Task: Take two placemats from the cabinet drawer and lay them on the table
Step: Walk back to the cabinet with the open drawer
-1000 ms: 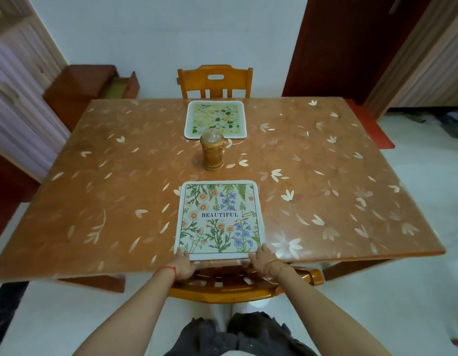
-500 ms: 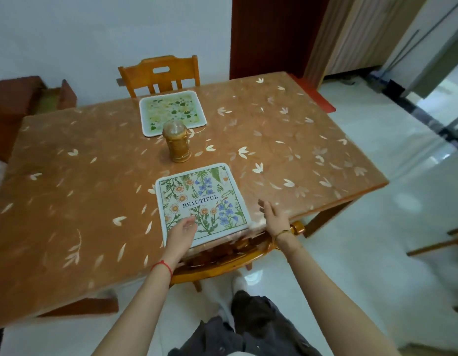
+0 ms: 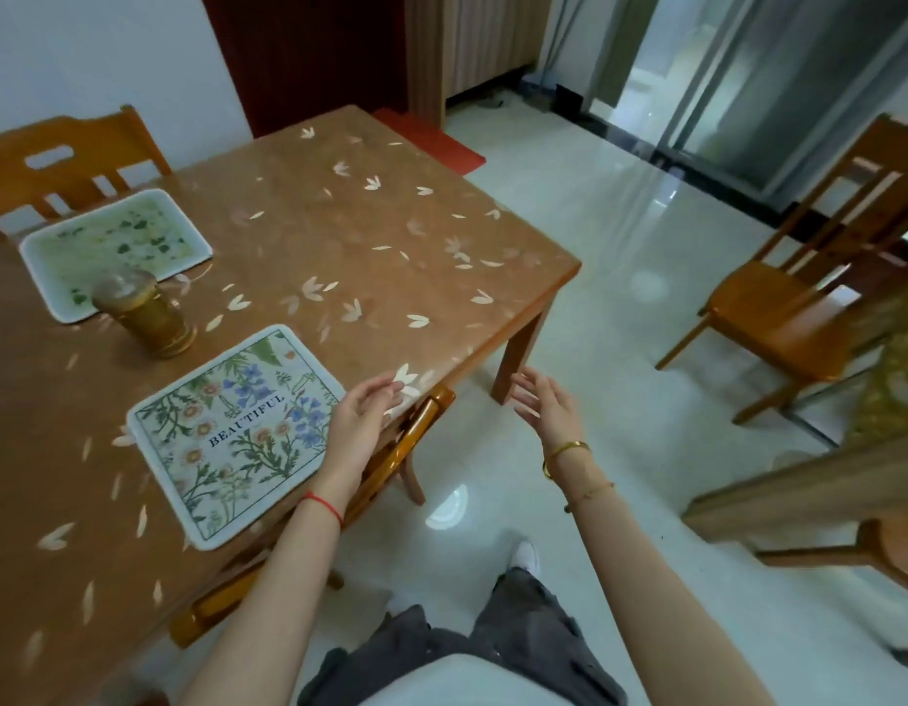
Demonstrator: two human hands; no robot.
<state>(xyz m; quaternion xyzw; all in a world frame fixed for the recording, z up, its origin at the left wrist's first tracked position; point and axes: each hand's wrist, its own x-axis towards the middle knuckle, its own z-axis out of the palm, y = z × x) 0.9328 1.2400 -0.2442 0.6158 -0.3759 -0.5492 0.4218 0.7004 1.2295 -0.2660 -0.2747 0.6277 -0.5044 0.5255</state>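
Two placemats lie flat on the brown flower-patterned table (image 3: 340,236). The near placemat (image 3: 238,430), floral with the word BEAUTIFUL, sits by the table's front edge. The far placemat (image 3: 116,252), green and white, lies in front of the chair across the table. My left hand (image 3: 363,417) hovers open just right of the near placemat, above the table's edge, holding nothing. My right hand (image 3: 546,405) is open in the air beyond the table's corner, over the floor, with nothing in it.
A golden jar (image 3: 141,313) stands between the two placemats. A wooden chair (image 3: 391,461) is tucked under the near table edge, another chair (image 3: 70,155) stands at the far side, and a third chair (image 3: 808,293) stands on the pale tiled floor at right.
Both hands have lifted off the near placemat and drifted right. The view has swung to the right, toward the open floor and the glass door.
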